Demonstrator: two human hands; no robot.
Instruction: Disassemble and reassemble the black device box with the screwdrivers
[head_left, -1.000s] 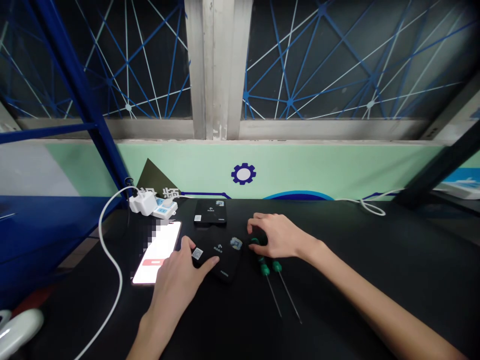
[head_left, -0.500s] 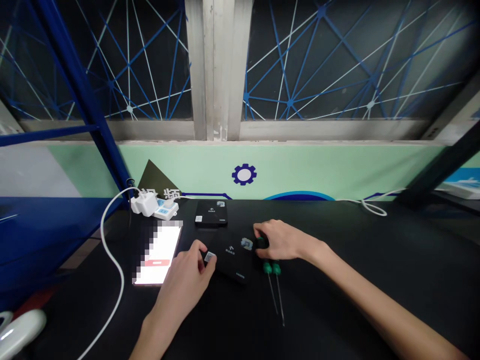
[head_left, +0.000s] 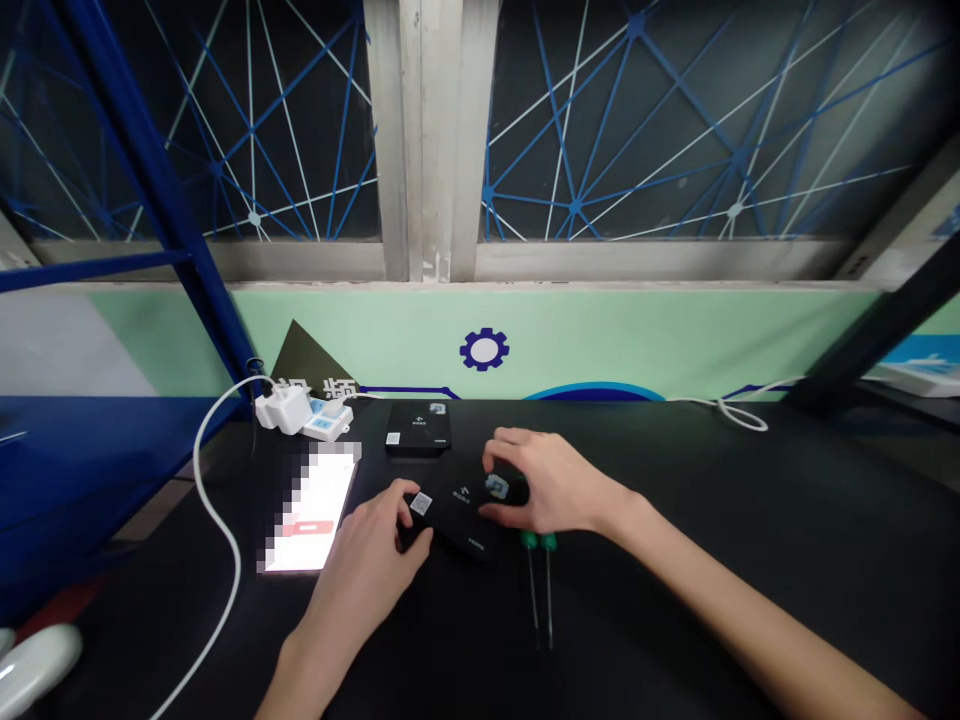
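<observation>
A flat black set-top box with a QR sticker and a silvery patch lies tilted on the dark table. My left hand has its thumb and fingers around the left corner of this box. Curved over the right side is my right hand, its thumb and fingers apart and close to the box top; whether they touch it is unclear. Two screwdrivers with green on their handles lie below my right hand, shafts toward me, the handles' far ends hidden by the hand.
Behind sits a second black set-top box. A lit phone-like screen, partly pixelated, lies left of my left hand. At the back left is a white power strip with a plugged-in charger and a white cable. Another white cable lies back right.
My right hand has moved left from the screwdriver handles onto the near box's right side. That box has turned slightly at my left hand. The screwdriver shafts have swung a little.
</observation>
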